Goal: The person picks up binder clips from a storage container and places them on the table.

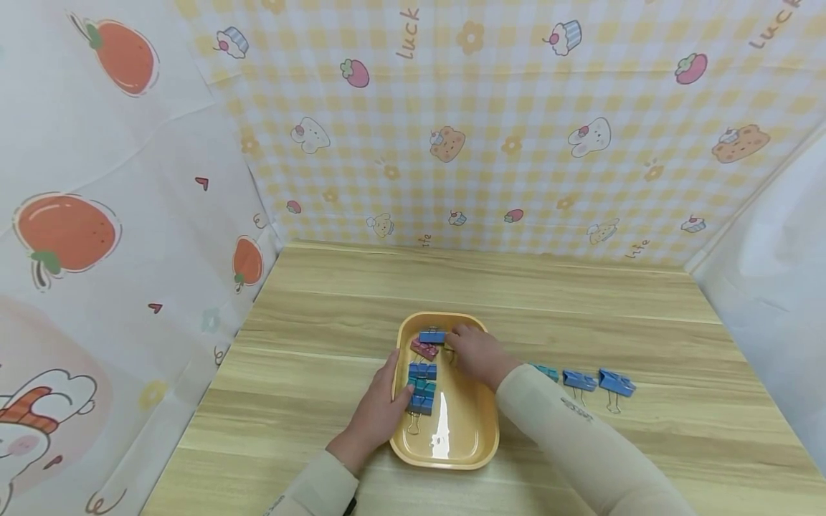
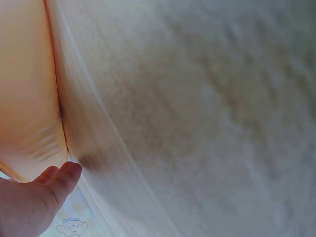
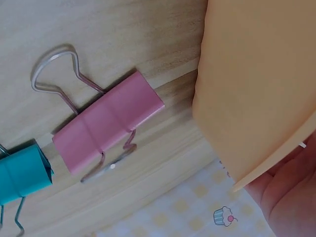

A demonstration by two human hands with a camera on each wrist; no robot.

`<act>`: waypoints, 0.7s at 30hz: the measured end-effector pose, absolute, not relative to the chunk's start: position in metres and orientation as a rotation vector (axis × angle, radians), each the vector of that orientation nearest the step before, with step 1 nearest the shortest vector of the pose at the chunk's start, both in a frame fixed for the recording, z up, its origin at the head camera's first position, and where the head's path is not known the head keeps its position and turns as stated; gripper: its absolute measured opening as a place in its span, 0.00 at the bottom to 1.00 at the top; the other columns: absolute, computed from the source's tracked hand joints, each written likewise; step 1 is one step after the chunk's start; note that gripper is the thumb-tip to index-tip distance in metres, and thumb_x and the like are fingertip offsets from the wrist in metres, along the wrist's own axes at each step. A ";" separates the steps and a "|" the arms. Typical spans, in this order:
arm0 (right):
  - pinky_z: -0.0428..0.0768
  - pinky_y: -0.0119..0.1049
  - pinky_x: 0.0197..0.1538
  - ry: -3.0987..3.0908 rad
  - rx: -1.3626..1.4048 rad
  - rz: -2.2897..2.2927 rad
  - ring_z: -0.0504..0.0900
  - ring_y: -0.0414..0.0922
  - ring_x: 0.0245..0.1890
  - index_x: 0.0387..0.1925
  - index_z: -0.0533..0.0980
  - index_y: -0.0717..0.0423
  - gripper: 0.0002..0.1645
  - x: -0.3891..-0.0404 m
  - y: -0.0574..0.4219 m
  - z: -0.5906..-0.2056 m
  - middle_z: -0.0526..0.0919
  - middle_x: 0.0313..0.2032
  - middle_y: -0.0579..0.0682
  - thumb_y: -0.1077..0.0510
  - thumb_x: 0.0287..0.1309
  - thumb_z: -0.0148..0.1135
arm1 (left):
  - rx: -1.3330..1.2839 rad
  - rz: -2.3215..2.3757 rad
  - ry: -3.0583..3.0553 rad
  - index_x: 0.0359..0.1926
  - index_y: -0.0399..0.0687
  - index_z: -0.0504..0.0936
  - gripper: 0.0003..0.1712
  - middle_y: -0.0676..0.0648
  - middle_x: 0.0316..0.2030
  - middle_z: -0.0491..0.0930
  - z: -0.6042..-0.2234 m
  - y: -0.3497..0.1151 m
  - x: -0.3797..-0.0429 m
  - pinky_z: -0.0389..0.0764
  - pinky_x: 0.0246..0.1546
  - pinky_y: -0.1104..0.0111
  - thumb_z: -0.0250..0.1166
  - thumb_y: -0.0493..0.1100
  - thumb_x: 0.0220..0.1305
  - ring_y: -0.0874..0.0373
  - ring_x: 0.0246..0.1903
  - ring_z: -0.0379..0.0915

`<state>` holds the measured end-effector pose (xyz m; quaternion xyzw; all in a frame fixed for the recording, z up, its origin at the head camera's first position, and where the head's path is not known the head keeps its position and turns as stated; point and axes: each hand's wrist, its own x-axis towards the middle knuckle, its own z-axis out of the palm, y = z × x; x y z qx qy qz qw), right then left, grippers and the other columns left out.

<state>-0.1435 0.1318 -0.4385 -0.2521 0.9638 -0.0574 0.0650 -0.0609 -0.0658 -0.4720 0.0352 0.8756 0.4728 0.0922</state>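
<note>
Left hand (image 1: 374,416) pinched wall of rounded yellow-orange tray (image 1: 445,464)

The right hand (image 1: 480,355) was inside its far end, fingertips hidden; I could not tell whether they pinched anything. Blue, teal and pink metal-handled binder clips (image 1: 422,370) lay along the tray's left side; more clips (image 3: 108,121) lay right of it on the pale wood-grained bench (image 1: 310,344)

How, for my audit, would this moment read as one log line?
left hand: holds tray | right hand: in tray, grip unclear | clips: some in tray, others on table
</note>
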 end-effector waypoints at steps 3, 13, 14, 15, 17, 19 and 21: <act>0.75 0.42 0.49 2.896 -0.768 -0.155 0.73 0.48 0.43 0.46 0.76 0.53 0.18 -0.146 0.132 -0.439 0.75 0.44 0.52 0.61 0.50 0.62 | 0.098 1.396 2.603 0.70 0.57 0.43 0.38 0.40 0.64 0.54 -0.472 -0.066 -0.061 0.58 0.59 0.52 0.52 0.48 0.64 0.45 0.62 0.53; 0.76 0.41 0.47 2.839 -0.769 -0.047 0.75 0.47 0.39 0.44 0.75 0.54 0.19 -0.158 0.127 -0.440 0.75 0.41 0.52 0.59 0.47 0.66 | 0.106 1.402 2.603 0.70 0.57 0.43 0.38 0.40 0.64 0.54 -0.473 -0.067 -0.062 0.59 0.59 0.52 0.52 0.48 0.64 0.45 0.61 0.54; 0.76 0.41 0.47 2.830 -0.758 -0.053 0.75 0.47 0.39 0.43 0.75 0.54 0.19 -0.159 0.126 -0.439 0.75 0.41 0.52 0.58 0.46 0.67 | 0.106 1.402 2.604 0.70 0.57 0.43 0.38 0.40 0.64 0.54 -0.473 -0.067 -0.062 0.59 0.59 0.52 0.52 0.48 0.64 0.45 0.61 0.54; 0.76 0.41 0.46 2.821 -0.743 -0.057 0.75 0.47 0.38 0.43 0.75 0.54 0.20 -0.159 0.125 -0.438 0.75 0.41 0.52 0.58 0.45 0.67 | 0.114 1.401 2.610 0.70 0.57 0.43 0.38 0.40 0.64 0.54 -0.473 -0.067 -0.062 0.59 0.59 0.52 0.52 0.48 0.64 0.44 0.61 0.55; 0.77 0.41 0.46 2.804 -0.712 -0.071 0.75 0.46 0.37 0.44 0.75 0.54 0.22 -0.160 0.123 -0.435 0.75 0.40 0.52 0.57 0.44 0.69 | 0.118 1.401 2.614 0.70 0.57 0.43 0.38 0.39 0.64 0.55 -0.474 -0.067 -0.062 0.59 0.59 0.51 0.52 0.48 0.64 0.44 0.61 0.55; 0.76 0.41 0.47 2.788 -0.679 -0.101 0.74 0.46 0.37 0.45 0.75 0.54 0.23 -0.161 0.122 -0.433 0.75 0.41 0.52 0.57 0.43 0.70 | 0.119 1.398 2.617 0.70 0.57 0.43 0.38 0.39 0.64 0.55 -0.475 -0.068 -0.062 0.60 0.59 0.51 0.52 0.48 0.64 0.44 0.61 0.55; 0.76 0.42 0.48 2.779 -0.657 -0.108 0.75 0.46 0.38 0.48 0.75 0.53 0.26 -0.161 0.120 -0.432 0.75 0.42 0.52 0.57 0.43 0.70 | 0.128 1.400 2.621 0.70 0.57 0.43 0.38 0.39 0.64 0.55 -0.475 -0.068 -0.063 0.60 0.58 0.51 0.52 0.48 0.64 0.44 0.61 0.55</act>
